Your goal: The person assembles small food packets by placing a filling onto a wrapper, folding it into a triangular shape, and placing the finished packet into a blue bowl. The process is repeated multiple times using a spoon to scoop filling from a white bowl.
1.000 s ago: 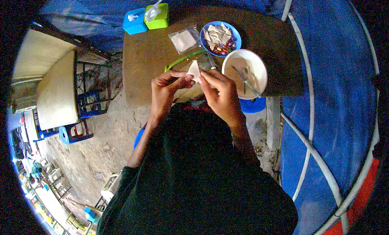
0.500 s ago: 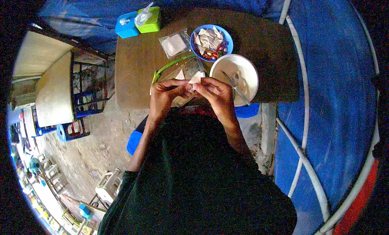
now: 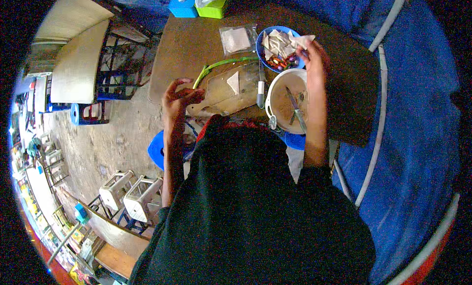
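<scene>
My right hand (image 3: 314, 59) is raised over the right side of a blue bowl (image 3: 303, 63), pinching a pale folded triangular dumpling (image 3: 304, 41); motion blurs its fingers. More of these folded dumplings (image 3: 278, 43) lie in the bowl, with red chillies and shallots at its near side. My left hand (image 3: 181, 96) hovers at the left end of a wooden cutting board (image 3: 221, 94), fingers apart and nothing in them. One pale triangular wrapper (image 3: 234, 82) lies on the board. A long green scallion (image 3: 221, 64) curves along the board's far edge.
Right of the board lies a knife (image 3: 260, 93) with a white and grey handle. A white tub (image 3: 269, 99) of pale filling holds another knife (image 3: 296, 107). Farther back are a clear packet of square wrappers (image 3: 237, 40) and blue and green tissue boxes (image 3: 213, 8).
My hands have parted. The right one has carried the folded dumpling right and away from me to the bowl; the left has drawn back left and opened. The view has shifted.
</scene>
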A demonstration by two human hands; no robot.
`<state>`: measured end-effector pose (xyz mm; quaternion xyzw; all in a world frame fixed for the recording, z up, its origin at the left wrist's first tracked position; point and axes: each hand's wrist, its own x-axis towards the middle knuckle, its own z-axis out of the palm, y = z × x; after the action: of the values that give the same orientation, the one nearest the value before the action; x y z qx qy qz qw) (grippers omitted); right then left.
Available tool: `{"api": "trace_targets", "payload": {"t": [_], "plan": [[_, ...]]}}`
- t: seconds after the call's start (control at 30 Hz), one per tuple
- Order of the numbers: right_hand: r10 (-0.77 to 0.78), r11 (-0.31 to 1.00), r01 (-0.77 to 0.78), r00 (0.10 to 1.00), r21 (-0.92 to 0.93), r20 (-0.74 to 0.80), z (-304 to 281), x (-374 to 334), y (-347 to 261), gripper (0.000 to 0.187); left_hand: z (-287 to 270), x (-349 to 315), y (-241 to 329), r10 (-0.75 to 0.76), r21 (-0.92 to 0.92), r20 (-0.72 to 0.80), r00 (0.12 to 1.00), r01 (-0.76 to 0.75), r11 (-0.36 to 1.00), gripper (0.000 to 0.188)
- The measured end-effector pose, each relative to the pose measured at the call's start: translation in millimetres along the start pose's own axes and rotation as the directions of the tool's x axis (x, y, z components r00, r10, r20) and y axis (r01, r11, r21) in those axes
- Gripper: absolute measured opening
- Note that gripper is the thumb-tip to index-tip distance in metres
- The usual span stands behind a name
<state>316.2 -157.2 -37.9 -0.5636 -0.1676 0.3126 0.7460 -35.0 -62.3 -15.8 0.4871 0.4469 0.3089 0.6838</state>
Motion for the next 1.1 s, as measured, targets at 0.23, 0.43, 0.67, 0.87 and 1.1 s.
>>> {"api": "trace_targets", "payload": {"t": [0.23, 0.43, 0.67, 0.87, 1.1], "plan": [[-0.077, 0.791, -0.081, 0.97, -0.607, -0.23, -73.9, 54.2, 102.0, 0.051, -27.9, 17.0, -47.9, -0.046, 0.003, 0.033, 0.998, 0.045, 0.999, 0.034], [-0.258, 0.48, -0.047, 0.947, -0.876, -0.192, -141.9, -78.4, 119.6, 0.028, -7.0, 43.1, -63.8, -0.008, -0.047, 0.243, 0.97, 0.02, 0.999, 0.048], [0.008, 0.328, -0.127, 0.991, -0.936, -0.132, -153.4, -151.2, 134.0, 0.031, 28.1, 109.9, -77.2, -0.081, 0.198, 0.301, 0.95, 0.021, 0.98, 0.022], [-0.091, 0.186, -0.197, 0.972, -0.963, -0.216, -123.9, -158.9, 120.0, 0.028, 70.1, 145.6, -112.8, 0.142, -0.147, 0.621, 0.771, -0.064, 0.987, 0.068], [-0.298, 0.033, -0.129, 0.945, -0.991, -0.133, -118.5, -185.1, 109.9, 0.028, 164.5, 188.6, -110.1, 0.19, 0.175, 0.649, 0.737, -0.388, 0.905, 0.027]]}}
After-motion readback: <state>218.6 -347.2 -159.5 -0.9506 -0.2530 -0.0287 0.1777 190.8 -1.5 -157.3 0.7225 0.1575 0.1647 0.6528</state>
